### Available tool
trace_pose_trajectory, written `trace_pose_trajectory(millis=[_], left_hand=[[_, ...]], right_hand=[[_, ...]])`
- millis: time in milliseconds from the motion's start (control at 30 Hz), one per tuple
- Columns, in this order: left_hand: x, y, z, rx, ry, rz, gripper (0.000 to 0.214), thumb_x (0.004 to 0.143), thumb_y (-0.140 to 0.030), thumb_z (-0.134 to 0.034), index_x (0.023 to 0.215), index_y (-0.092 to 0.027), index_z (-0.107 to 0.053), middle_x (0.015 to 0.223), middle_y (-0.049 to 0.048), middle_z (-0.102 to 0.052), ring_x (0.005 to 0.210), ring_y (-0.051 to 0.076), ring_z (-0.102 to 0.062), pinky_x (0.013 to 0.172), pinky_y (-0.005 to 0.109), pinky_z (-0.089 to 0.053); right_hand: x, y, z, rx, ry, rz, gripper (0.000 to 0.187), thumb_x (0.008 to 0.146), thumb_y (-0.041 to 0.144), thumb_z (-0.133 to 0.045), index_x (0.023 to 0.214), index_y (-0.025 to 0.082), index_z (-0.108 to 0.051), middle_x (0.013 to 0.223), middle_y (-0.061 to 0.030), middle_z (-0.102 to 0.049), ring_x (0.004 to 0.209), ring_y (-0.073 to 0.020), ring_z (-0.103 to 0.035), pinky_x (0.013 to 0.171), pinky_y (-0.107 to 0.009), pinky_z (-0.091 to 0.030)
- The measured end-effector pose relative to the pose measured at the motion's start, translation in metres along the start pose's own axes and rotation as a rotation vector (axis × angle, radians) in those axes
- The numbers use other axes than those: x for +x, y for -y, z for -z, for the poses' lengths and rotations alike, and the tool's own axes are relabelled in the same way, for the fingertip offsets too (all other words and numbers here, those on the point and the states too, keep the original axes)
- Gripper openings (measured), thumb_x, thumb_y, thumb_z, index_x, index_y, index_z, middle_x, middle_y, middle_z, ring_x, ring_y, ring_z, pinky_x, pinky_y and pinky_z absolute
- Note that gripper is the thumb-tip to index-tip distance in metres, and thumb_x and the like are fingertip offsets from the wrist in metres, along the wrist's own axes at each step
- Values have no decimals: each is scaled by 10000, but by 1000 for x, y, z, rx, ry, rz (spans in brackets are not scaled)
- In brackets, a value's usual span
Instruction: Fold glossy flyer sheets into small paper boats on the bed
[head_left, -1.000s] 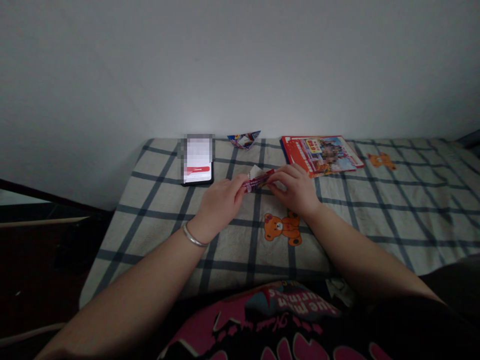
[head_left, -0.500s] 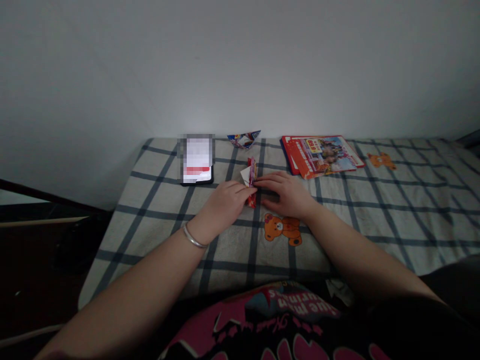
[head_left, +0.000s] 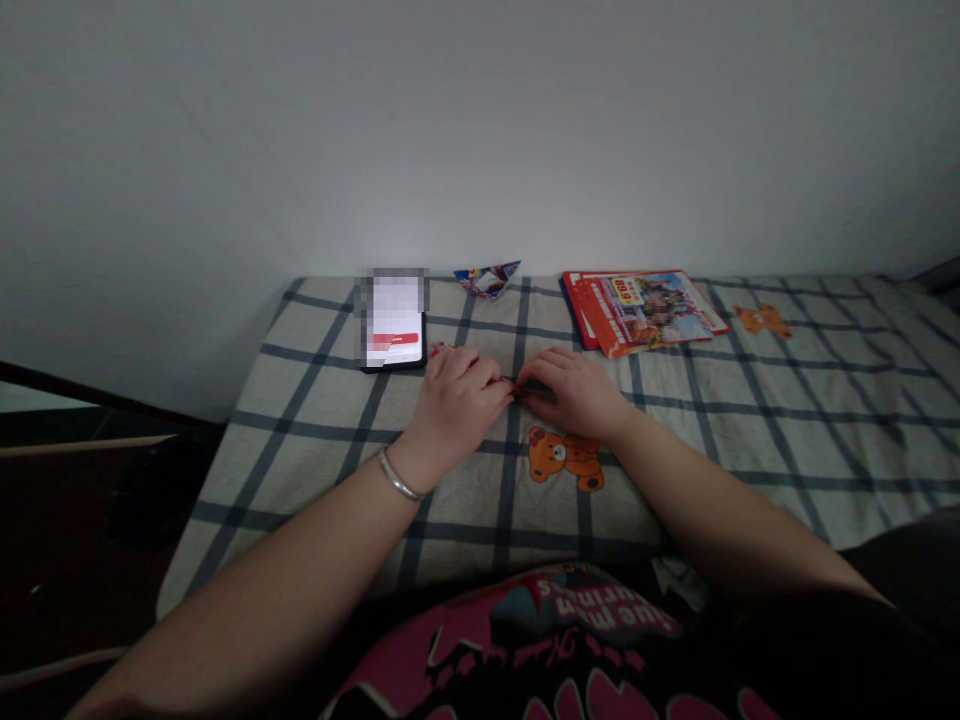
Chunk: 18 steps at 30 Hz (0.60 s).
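A folded piece of printed paper (head_left: 442,349) is mostly covered by my hands; a small colourful end shows past the knuckles of my left hand. My left hand (head_left: 465,395), with a silver bangle at the wrist, is closed on the paper with fingers curled. Close against it, my right hand (head_left: 566,390) pinches the paper's other end, where only a thin dark edge shows between the fingertips. Behind them stands a folded blue printed paper piece (head_left: 487,280), pointed at both upper corners.
A lit phone (head_left: 396,350) lies at the back left, its screen partly blurred. At the back right rests a stack of printed sheets (head_left: 652,310), red-edged. The checked cloth (head_left: 315,470) with bear prints covers the table, which meets a plain wall (head_left: 480,130).
The red paper, upright between my hands before, has turned and is now mostly hidden under my left hand. My left fingers have curled more, and my right fingers have drawn in.
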<state>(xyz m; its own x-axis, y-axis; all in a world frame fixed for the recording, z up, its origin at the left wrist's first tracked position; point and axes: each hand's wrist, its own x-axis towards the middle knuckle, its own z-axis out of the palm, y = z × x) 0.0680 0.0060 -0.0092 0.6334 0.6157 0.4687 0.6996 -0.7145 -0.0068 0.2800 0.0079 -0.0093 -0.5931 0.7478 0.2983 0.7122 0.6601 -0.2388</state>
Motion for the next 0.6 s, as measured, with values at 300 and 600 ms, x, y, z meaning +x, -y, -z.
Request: trace_pose_trajectory(millis=[300,600], left_hand=[[0,7,-7,-116,115,-52,151,921,-248,-627,1030,-200,-721,951,42,-712,921,227,-615,819,393,-500],[-3,6,-13,-161,91,-173,250,939,-126,-524,1139,-133,-674,1183,91,-700,1104,214,-643,959,392,-540]], right_hand=[[-3,-1,4,-196,27,50,139,894,221,-560,886,205,-698,891,-50,-698,855,-213,-562,737,-342,-434],[-6,-9,6,-177,37,-8,201,935,339,-554,917,221,-715,894,-56,-686,866,-213,-579,714,-331,-429]])
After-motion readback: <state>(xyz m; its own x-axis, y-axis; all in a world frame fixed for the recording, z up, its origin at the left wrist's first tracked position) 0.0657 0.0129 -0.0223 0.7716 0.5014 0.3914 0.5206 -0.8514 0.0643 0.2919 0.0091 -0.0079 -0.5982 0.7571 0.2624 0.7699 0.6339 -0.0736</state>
